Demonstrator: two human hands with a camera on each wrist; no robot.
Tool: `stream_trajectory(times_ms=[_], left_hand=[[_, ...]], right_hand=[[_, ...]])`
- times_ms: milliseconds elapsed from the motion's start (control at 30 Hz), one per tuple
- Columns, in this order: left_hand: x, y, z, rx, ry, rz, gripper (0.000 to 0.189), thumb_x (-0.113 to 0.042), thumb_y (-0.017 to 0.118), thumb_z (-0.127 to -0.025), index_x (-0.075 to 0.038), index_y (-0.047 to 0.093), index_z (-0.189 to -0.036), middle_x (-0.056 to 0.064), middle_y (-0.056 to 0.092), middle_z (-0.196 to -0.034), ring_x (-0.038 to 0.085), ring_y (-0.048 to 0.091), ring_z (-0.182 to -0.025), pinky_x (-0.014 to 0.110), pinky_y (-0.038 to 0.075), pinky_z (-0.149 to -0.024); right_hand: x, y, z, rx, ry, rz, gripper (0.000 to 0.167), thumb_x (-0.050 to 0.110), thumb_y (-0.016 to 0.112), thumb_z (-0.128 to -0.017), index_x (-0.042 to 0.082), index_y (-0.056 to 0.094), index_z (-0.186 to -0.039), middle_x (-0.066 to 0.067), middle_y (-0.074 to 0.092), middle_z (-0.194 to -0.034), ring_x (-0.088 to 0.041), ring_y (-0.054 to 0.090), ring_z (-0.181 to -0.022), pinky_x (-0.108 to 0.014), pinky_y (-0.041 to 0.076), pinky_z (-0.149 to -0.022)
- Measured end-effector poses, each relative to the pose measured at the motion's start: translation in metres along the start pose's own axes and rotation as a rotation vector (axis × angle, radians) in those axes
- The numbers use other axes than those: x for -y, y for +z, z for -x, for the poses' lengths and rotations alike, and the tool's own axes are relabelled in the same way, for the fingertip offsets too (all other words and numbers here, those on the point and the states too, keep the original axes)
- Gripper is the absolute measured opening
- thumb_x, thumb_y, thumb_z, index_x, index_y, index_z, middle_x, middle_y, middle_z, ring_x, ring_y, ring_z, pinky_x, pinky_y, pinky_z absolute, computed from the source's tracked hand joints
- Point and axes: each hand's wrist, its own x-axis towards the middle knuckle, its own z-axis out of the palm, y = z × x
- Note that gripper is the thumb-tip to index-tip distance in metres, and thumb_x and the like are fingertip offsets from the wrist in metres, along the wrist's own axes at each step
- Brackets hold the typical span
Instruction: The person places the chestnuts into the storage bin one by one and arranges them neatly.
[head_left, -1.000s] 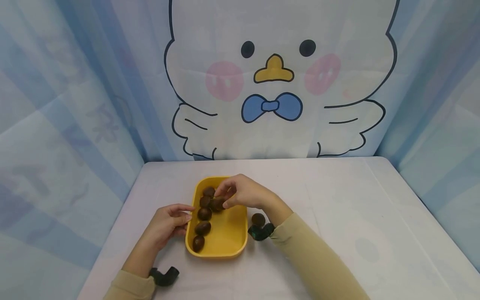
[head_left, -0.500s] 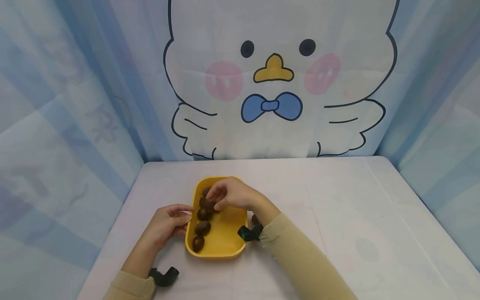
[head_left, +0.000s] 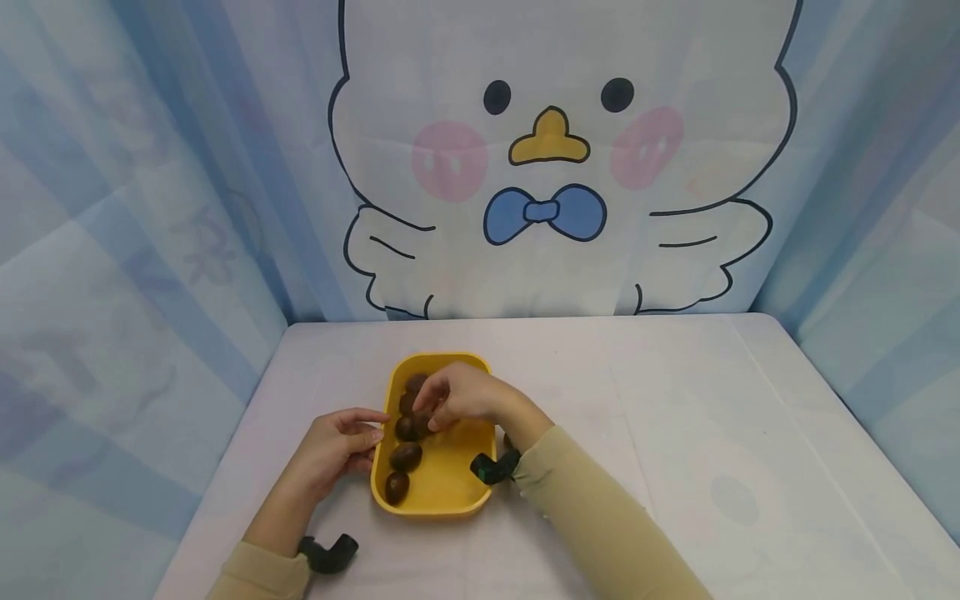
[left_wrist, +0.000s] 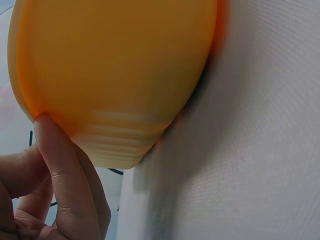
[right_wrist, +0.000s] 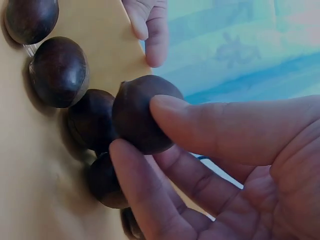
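Note:
A yellow tray point(head_left: 450, 492) holds several brown chestnuts, lined along its left side. In the right wrist view, my right hand point(right_wrist: 235, 165) pinches one dark chestnut point(right_wrist: 142, 117) between thumb and fingers. This nut is right beside the row, close to another chestnut point(right_wrist: 92, 120). On the tray's left side, my left hand point(head_left: 341, 446) touches the rim with its fingertips. The left wrist view shows the tray's outer wall point(left_wrist: 120, 65) with a fingertip against its edge. Part of the row is hidden behind my right hand in the head view.
A chestnut point(head_left: 509, 442) lies outside the tray on the right, mostly hidden by my right wrist. Dark green wrist bands point(head_left: 330, 554) show at both sleeves. The white table point(head_left: 712, 433) ends at a cartoon-printed curtain point(head_left: 555, 267).
My right hand has moved left and then slightly nearer with the chestnut, along the row. The right forearm now covers most of the chestnut outside the tray. My left hand and the tray stay put.

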Motion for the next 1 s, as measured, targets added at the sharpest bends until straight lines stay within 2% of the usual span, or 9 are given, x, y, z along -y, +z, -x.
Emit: stream_trajectory(times_ms=[133,333,667,1000], left_hand=[[-0.0002,-0.0003,-0.0004,0.003,0.003,0.0,0.036,-0.007,0.071,-0.101,0.0,0.069,-0.136,0.005,0.076,-0.094,0.017,0.067,-0.068,0.026,0.064,-0.066],[-0.0008,-0.0014,0.0002,0.016,-0.001,0.013,0.036,-0.006,0.071,-0.101,0.001,0.069,-0.135,0.005,0.076,-0.094,0.016,0.067,-0.067,0.026,0.065,-0.065],[-0.001,-0.0021,0.0015,0.021,-0.003,0.026,0.035,-0.006,0.071,-0.101,0.002,0.069,-0.135,0.005,0.076,-0.093,0.015,0.067,-0.067,0.025,0.064,-0.065],[-0.0018,-0.0016,0.0013,0.024,-0.003,0.027,0.036,-0.006,0.072,-0.101,0.002,0.069,-0.136,0.005,0.075,-0.093,0.016,0.068,-0.068,0.026,0.065,-0.065]], right_hand=[[0.0001,0.0002,-0.001,0.012,0.029,0.009,0.023,-0.002,0.081,-0.09,0.015,0.082,-0.105,-0.002,0.077,-0.098,-0.018,0.071,-0.088,-0.034,0.066,-0.083],[0.0011,0.0018,-0.0036,0.015,0.056,0.043,0.023,-0.004,0.082,-0.088,0.015,0.083,-0.101,-0.003,0.077,-0.096,-0.016,0.071,-0.086,-0.033,0.067,-0.082],[0.0027,0.0046,-0.0056,-0.06,0.077,0.064,0.024,-0.007,0.082,-0.086,0.012,0.083,-0.101,-0.003,0.077,-0.094,-0.016,0.072,-0.086,-0.032,0.067,-0.079],[0.0048,0.0052,-0.0049,-0.078,0.092,0.199,0.023,-0.004,0.088,-0.083,0.015,0.084,-0.097,0.0,0.078,-0.092,-0.014,0.071,-0.085,-0.03,0.066,-0.077]])
